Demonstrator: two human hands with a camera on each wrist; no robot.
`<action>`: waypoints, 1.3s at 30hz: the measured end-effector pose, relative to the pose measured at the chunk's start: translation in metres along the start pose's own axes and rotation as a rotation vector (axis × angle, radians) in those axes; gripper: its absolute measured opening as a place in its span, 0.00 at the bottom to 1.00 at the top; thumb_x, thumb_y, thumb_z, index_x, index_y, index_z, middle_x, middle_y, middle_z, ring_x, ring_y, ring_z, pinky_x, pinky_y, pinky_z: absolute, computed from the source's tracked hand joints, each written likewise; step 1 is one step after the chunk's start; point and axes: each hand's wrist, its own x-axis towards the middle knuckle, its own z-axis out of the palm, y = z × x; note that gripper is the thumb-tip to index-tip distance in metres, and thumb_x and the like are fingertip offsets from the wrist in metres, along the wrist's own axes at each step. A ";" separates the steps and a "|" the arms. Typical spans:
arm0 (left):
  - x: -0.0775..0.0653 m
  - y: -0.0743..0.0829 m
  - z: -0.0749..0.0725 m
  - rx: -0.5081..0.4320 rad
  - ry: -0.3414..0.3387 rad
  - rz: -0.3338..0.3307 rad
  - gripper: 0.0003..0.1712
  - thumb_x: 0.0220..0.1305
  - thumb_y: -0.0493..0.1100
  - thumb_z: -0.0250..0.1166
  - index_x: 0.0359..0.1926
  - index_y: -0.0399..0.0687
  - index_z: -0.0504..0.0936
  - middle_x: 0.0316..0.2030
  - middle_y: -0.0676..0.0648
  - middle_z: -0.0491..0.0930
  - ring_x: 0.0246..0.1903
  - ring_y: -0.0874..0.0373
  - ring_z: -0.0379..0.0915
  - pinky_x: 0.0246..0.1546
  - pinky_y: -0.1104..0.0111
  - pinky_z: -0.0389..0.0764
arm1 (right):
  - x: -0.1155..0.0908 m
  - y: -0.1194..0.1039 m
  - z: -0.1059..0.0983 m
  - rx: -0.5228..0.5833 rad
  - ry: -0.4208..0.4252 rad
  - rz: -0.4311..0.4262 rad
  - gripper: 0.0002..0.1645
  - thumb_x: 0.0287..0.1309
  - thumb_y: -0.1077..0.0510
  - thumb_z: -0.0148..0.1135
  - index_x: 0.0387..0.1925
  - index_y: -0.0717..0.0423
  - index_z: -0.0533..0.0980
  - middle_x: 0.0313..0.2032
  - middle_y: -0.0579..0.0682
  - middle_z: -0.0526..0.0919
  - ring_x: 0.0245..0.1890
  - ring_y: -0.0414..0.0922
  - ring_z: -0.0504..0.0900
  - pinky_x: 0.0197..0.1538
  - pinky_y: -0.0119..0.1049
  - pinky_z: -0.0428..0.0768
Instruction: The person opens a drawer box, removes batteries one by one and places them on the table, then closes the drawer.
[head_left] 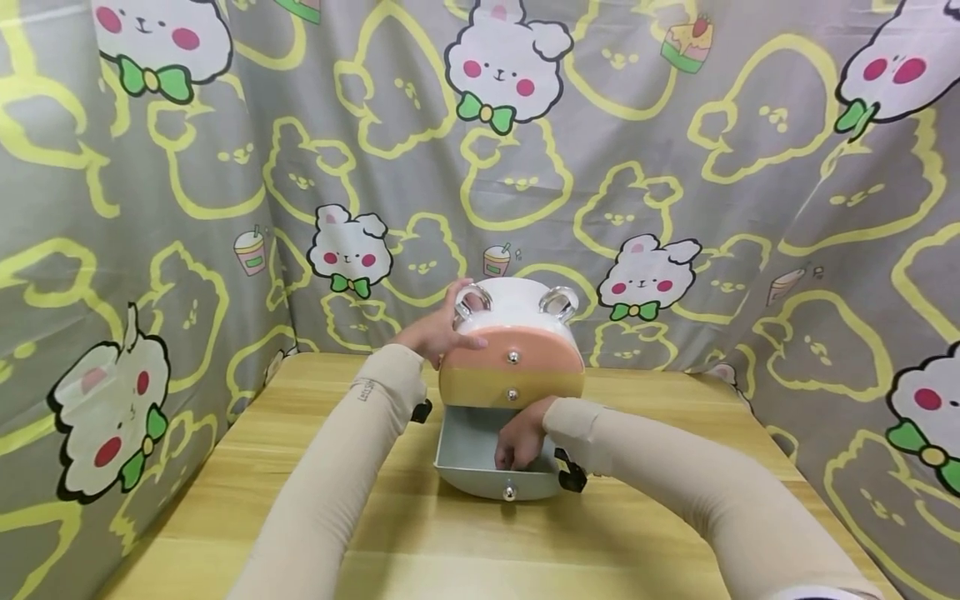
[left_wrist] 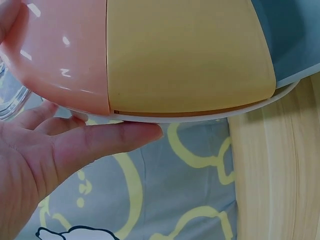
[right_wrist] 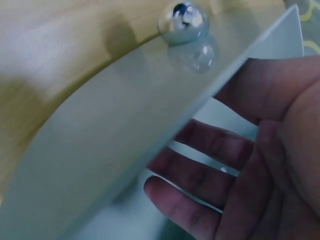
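Observation:
A small rounded drawer cabinet (head_left: 512,367) stands on the table, with a white top, silver ear-shaped loops, and orange, yellow and grey-blue drawers. My left hand (head_left: 438,329) holds its left side, thumb over the orange front. In the left wrist view, that hand's fingers (left_wrist: 125,135) lie along the cabinet's white side. The bottom grey-blue drawer (head_left: 461,442) is pulled out. Inside it is my right hand (head_left: 522,435), its fingers pointing down. In the right wrist view, loosely bent, spaced fingers (right_wrist: 200,175) sit behind the drawer's front wall, which hides some fingertips; no held thing shows.
The wooden table (head_left: 300,425) extends around the cabinet. A grey patterned curtain (head_left: 420,167) rises behind it and on both sides. A silver round knob (right_wrist: 184,22) sticks out from the open drawer's front.

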 end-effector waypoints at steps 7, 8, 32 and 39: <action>-0.010 0.010 0.004 -0.015 -0.041 -0.017 0.62 0.46 0.45 0.73 0.62 0.86 0.33 0.66 0.36 0.36 0.58 0.35 0.52 0.24 0.46 0.76 | 0.004 -0.007 0.006 0.044 -0.035 0.016 0.14 0.53 0.71 0.47 0.19 0.52 0.65 0.15 0.40 0.64 0.15 0.34 0.61 0.19 0.25 0.60; -0.009 0.010 0.004 -0.014 -0.038 -0.015 0.62 0.46 0.45 0.73 0.62 0.87 0.33 0.66 0.36 0.37 0.57 0.35 0.53 0.23 0.46 0.76 | 0.004 -0.006 0.006 0.052 -0.034 0.013 0.14 0.53 0.71 0.47 0.18 0.52 0.64 0.14 0.40 0.63 0.15 0.34 0.60 0.19 0.25 0.60; 0.001 -0.002 0.001 0.074 0.009 0.051 0.64 0.43 0.49 0.75 0.62 0.85 0.33 0.64 0.31 0.47 0.58 0.39 0.55 0.36 0.54 0.76 | 0.007 -0.003 -0.005 0.056 0.070 0.095 0.09 0.51 0.64 0.55 0.28 0.47 0.79 0.22 0.42 0.75 0.20 0.33 0.68 0.23 0.25 0.68; 0.002 -0.002 -0.002 0.072 0.017 0.046 0.65 0.42 0.49 0.75 0.64 0.83 0.32 0.63 0.30 0.50 0.56 0.38 0.57 0.23 0.55 0.78 | 0.009 -0.001 -0.008 0.122 0.016 0.094 0.10 0.49 0.64 0.54 0.26 0.46 0.78 0.21 0.43 0.73 0.22 0.34 0.68 0.25 0.30 0.69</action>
